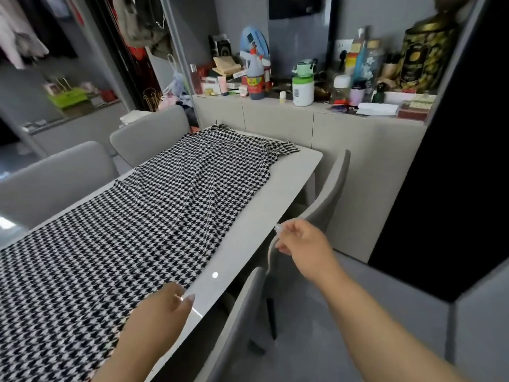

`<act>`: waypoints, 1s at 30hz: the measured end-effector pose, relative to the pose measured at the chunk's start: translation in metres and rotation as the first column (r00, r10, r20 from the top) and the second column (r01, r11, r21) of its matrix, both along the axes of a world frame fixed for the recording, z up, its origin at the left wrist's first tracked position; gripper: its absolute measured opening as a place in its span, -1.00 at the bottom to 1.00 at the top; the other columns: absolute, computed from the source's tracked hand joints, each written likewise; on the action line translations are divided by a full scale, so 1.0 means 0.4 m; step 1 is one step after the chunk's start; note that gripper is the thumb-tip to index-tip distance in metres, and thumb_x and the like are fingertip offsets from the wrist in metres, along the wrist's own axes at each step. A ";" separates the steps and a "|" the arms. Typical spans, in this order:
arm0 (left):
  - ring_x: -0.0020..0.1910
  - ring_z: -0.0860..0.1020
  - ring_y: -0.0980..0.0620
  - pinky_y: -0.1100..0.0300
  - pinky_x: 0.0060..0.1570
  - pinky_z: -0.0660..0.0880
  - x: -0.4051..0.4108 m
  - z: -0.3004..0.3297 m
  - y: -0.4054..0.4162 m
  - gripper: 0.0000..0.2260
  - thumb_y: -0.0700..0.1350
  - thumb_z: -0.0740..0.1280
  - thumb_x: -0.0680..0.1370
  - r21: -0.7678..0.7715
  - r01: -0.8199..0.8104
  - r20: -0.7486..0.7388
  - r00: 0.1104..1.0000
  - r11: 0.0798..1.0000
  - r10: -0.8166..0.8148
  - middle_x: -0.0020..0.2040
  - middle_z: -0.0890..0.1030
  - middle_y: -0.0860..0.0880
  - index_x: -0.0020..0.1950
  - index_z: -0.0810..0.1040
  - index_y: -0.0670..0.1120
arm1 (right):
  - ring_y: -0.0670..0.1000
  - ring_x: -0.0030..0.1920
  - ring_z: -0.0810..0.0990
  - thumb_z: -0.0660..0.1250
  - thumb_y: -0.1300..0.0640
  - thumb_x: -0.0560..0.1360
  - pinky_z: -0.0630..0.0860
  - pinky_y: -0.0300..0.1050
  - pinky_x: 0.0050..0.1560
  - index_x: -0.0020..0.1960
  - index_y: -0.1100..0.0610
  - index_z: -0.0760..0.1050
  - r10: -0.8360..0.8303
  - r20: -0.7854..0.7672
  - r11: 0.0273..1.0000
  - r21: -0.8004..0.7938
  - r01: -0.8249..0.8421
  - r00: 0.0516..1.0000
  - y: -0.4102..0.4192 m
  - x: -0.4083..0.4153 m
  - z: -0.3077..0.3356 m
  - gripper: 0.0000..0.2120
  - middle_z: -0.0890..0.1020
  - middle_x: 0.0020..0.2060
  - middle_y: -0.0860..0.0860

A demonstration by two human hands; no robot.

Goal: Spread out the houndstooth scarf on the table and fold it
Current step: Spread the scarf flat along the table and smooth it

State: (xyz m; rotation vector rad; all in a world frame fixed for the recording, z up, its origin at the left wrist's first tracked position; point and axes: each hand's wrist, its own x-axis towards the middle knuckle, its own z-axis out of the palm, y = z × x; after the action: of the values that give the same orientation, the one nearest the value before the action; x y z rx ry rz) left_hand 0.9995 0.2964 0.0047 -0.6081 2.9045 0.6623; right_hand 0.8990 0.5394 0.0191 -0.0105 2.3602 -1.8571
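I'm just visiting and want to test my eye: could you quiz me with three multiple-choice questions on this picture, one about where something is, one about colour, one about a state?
1. Where does the scarf's fringed end lie?
A. at the table's far end
B. on a chair
C. on the floor

2. What colours is the scarf?
A. red and green
B. black and white
C. plain grey

3. What is the right hand doing?
A. pinching the scarf
B. lifting a bottle
C. hanging free beyond the table edge, holding nothing

Answers: 1 A, the fringe shows near the far corner. 2 B, a houndstooth check. 3 C, the fingers are apart over the chair, clear of cloth.
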 end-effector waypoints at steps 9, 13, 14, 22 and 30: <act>-0.14 0.52 0.07 0.16 -0.21 0.40 -0.426 -0.075 0.074 -0.72 0.11 0.22 0.59 0.041 0.021 -0.031 0.999 0.999 -0.020 -0.12 0.56 0.12 0.21 0.48 -0.01 | 0.03 -0.10 0.66 0.30 -0.09 0.51 0.57 0.12 0.09 -0.11 -0.02 0.51 0.030 -0.028 0.981 0.193 -0.024 0.999 0.111 -0.407 -0.002 -0.85 0.67 -0.21 -0.03; -0.04 0.55 0.01 0.14 -0.13 0.41 -0.618 -0.078 0.126 -0.69 0.09 0.23 0.59 0.111 0.036 -0.039 0.999 0.993 -0.032 0.05 0.62 0.03 0.25 0.49 -0.02 | 0.04 -0.09 0.65 0.30 -0.08 0.52 0.57 0.02 0.07 -0.13 -0.02 0.48 0.025 -0.029 0.953 0.302 -0.015 0.999 0.145 -0.598 0.013 -0.85 0.66 -0.21 -0.04; -0.03 0.55 0.00 0.15 -0.13 0.40 -0.655 -0.076 0.133 -0.68 0.09 0.23 0.59 0.114 0.038 -0.036 0.999 0.993 -0.035 0.09 0.62 0.01 0.27 0.48 -0.03 | 0.03 -0.09 0.66 0.29 -0.08 0.53 0.56 -0.04 0.04 -0.13 -0.03 0.47 0.030 -0.024 0.949 0.315 -0.021 0.999 0.145 -0.637 0.015 -0.85 0.66 -0.21 -0.05; -0.02 0.57 -0.02 0.14 -0.10 0.47 -0.836 -0.078 0.147 -0.65 0.08 0.22 0.59 0.101 -0.047 0.003 0.999 0.994 0.047 0.07 0.63 -0.02 0.33 0.43 -0.03 | 0.06 -0.10 0.65 0.29 -0.02 0.54 0.56 0.09 0.10 -0.15 0.01 0.46 0.171 0.039 0.913 0.368 -0.173 0.984 0.077 -0.958 -0.033 -0.86 0.65 -0.21 0.00; 0.04 0.58 -0.09 0.13 -0.09 0.46 -1.019 -0.144 0.203 -0.73 0.08 0.22 0.60 0.004 -0.224 0.118 0.968 0.975 0.222 0.11 0.62 -0.08 0.20 0.47 -0.04 | 0.19 -0.09 0.61 0.26 0.02 0.52 0.51 0.04 -0.04 -0.07 0.21 0.53 0.398 0.044 0.772 0.523 -0.360 0.916 0.024 -1.324 -0.132 -0.76 0.64 -0.17 0.16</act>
State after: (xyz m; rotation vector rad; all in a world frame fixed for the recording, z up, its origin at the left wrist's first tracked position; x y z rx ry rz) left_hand 0.5918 0.3775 -0.0529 -0.9479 2.7439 0.6505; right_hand 0.3694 0.5490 -0.0339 -0.4674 2.5842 -1.0099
